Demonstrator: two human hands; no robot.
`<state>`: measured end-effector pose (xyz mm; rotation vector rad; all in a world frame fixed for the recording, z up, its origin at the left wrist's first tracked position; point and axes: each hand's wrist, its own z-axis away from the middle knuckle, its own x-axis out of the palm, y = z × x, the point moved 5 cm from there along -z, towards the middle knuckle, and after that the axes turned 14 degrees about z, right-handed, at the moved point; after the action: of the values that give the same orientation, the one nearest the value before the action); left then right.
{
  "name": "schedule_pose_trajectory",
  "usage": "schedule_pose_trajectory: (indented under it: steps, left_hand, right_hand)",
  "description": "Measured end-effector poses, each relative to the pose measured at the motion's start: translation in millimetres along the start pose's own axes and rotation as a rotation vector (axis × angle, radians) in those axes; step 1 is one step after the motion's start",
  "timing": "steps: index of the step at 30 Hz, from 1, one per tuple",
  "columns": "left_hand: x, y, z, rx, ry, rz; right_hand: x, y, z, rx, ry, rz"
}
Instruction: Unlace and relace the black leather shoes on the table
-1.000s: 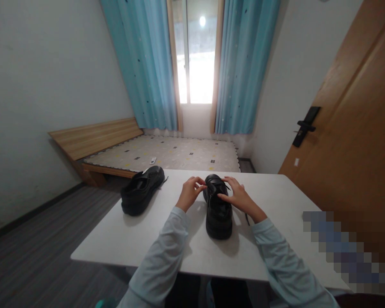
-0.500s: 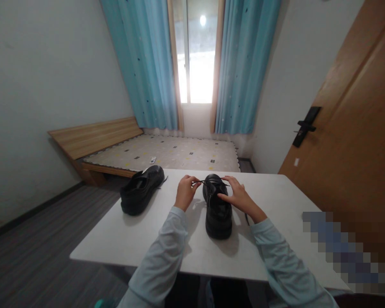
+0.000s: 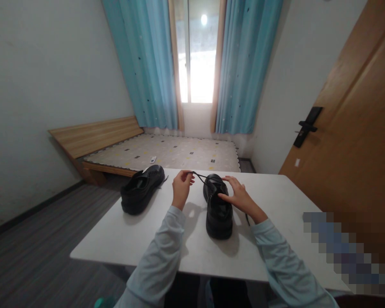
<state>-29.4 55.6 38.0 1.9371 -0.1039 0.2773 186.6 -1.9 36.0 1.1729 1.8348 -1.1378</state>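
A black lace-up shoe (image 3: 218, 224) rests on the white table (image 3: 115, 244), toe pointing away from me. My left hand (image 3: 181, 190) is closed in a pinch on a thin black shoelace (image 3: 199, 175), which runs from the front of that shoe out to the left, slightly slack. On the shoe's right side, my right hand (image 3: 242, 196) grips the upper, thumb at the opening and fingers near the toe. Another loose lace end hangs by the right wrist. To the left stands a second black shoe (image 3: 141, 190), its lace end sticking out to the right.
Beyond the table is a bed with a patterned mattress (image 3: 179, 149) and a wooden headboard (image 3: 99, 134). A small white object (image 3: 153, 159) lies on the mattress. At the right is a brown door (image 3: 349, 128) with a black handle; a blurred-out patch covers the table's right edge.
My left hand has moved left and slightly up, drawing the shoelace farther out from the shoe. My right hand stays on the shoe. Both shoes keep their places.
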Motion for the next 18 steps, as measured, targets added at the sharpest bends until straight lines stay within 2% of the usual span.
schedule_pose_trajectory:
  steps: [11, 14, 18]
  left_hand:
    - [-0.5, 14, 4, 0.074, 0.086, 0.247]
    - [6.9, 18, 8, 0.058, -0.015, 0.307]
    - [25.8, 21, 18, 0.007, -0.293, 0.299]
  right_hand:
    - [-11, -11, 1, -0.196, 0.198, -0.086]
    - [-15, -14, 2, -0.217, 0.241, -0.09]
    - [-19, -17, 4, -0.243, 0.29, -0.076]
